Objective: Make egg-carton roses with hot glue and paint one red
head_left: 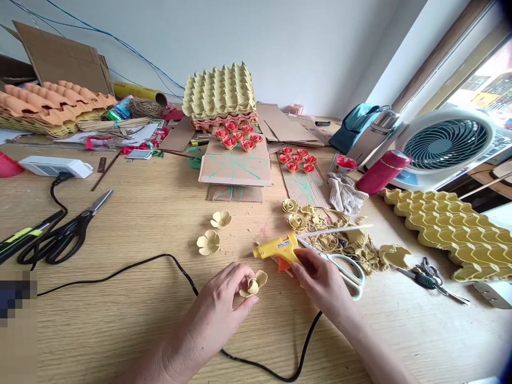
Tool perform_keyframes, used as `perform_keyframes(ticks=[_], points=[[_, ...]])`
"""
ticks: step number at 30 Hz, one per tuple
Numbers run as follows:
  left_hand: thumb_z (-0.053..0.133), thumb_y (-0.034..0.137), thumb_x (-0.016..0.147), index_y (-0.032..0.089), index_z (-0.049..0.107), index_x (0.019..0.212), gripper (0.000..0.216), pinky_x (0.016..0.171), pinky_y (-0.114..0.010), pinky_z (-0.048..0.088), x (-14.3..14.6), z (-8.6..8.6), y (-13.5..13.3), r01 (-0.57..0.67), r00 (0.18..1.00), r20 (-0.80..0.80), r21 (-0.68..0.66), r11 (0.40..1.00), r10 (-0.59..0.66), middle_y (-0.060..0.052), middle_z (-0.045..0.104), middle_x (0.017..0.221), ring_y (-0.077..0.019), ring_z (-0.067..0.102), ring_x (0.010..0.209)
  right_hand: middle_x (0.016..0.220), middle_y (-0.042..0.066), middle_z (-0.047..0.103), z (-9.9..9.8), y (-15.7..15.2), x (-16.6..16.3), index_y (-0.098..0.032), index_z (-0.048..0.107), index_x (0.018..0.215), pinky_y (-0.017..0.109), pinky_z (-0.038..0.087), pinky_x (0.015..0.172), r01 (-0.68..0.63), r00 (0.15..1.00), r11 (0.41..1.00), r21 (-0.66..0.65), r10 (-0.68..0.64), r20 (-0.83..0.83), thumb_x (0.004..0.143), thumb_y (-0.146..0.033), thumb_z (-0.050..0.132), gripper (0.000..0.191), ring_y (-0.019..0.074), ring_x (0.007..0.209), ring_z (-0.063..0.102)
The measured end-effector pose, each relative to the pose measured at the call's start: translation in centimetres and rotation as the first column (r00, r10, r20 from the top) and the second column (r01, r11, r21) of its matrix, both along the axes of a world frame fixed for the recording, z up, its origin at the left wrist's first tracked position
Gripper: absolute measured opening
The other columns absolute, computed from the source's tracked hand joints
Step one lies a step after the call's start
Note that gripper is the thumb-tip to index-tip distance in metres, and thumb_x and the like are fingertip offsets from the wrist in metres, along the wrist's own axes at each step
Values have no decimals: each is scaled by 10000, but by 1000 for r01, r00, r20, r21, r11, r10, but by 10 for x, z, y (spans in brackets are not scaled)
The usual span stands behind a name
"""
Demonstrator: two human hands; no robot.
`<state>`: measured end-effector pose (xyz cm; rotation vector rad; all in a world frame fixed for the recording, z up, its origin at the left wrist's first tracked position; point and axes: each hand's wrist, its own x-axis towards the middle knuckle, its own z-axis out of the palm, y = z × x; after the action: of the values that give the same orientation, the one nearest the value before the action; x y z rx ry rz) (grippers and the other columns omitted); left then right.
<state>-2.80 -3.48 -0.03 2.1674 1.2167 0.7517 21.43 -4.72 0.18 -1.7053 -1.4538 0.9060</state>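
Between the fingers and thumb of my left hand (226, 298) is a yellow egg-carton flower (253, 287) with a rolled centre and open petals. My right hand (320, 280) grips the handle of a yellow hot glue gun (276, 249), its nozzle pointing left above the table. A clear glue stick (352, 229) sticks out at the gun's back. Two loose petal cups, one nearer (208, 243) and one farther (221, 219), lie beyond my left hand. White-handled scissors (348, 269) rest just behind my right hand. Rolled yellow flowers (297, 222) sit beside a heap of carton scraps (352, 245).
Red flowers stand on cardboard pieces (236, 165) at the back. Yellow egg trays (452, 226) lie at the right, near keys (428, 280), a red bottle (384, 172) and a fan (444, 144). Black scissors (72, 234) are at left. The black cord (264, 362) loops before me.
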Motion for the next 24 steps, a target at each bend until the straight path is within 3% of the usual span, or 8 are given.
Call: perform_keyframes(ticks=[3,6,9,11,13,17,21,24], points=[[668,2,787,250,579,938,304,648,-261,481,1,1,-1,8,1000,26,-12,1000,-8,35,657,849,-154,612,699,928,102,756,-5,-1,1,-163,733,1059,347,519,663,-38,985,995,95,21,174,959,-402,599,292,226,732,669],[669,16,813,244,576,946,280,657,-262,489,2,0,-2,0,1000,27,-34,999,1,27,653,863,-154,619,717,1019,126,720,-5,-7,0,-181,731,1068,397,538,765,-38,942,962,269,-55,330,982,-358,613,230,265,859,684],[658,-8,807,240,559,927,293,653,-264,491,5,-1,-5,8,1000,2,-36,999,-8,27,641,863,-152,618,701,1007,102,704,-1,-24,-11,-216,700,1040,394,537,816,-106,933,909,403,-50,357,1014,-254,593,118,256,920,676],[637,-23,814,241,551,938,304,659,-268,493,8,-3,-8,30,999,-19,-14,999,-30,22,640,881,-159,630,715,913,62,694,2,-37,-23,-225,670,983,327,536,742,-225,954,904,363,129,270,1028,-162,542,149,202,821,672],[622,-29,827,244,551,965,314,675,-275,498,11,-5,-11,55,997,-50,4,999,-54,15,646,904,-173,648,750,868,45,697,1,-48,-34,-228,663,987,312,524,713,-282,950,909,308,220,221,1037,-133,523,176,190,767,670],[653,-1,845,247,553,986,302,711,-285,521,14,-4,-18,90,993,-79,-23,996,-91,9,664,928,-191,672,808,851,36,722,-6,-55,-45,-213,662,998,309,498,700,-276,946,915,294,204,251,1029,-128,581,121,194,739,672],[702,43,845,242,574,1021,295,744,-287,550,12,5,-20,97,994,-37,-138,986,-103,1,713,968,-191,701,842,853,10,735,-10,-53,-43,-214,661,1005,297,489,716,-260,955,914,310,198,219,999,-142,662,73,183,741,675],[601,67,927,244,601,1045,212,738,-263,557,9,9,-17,118,993,28,-183,976,-115,16,740,939,-160,714,798,832,5,722,-10,-52,-42,-212,657,983,295,474,708,-250,955,916,313,180,234,989,-154,686,66,181,727,661]])
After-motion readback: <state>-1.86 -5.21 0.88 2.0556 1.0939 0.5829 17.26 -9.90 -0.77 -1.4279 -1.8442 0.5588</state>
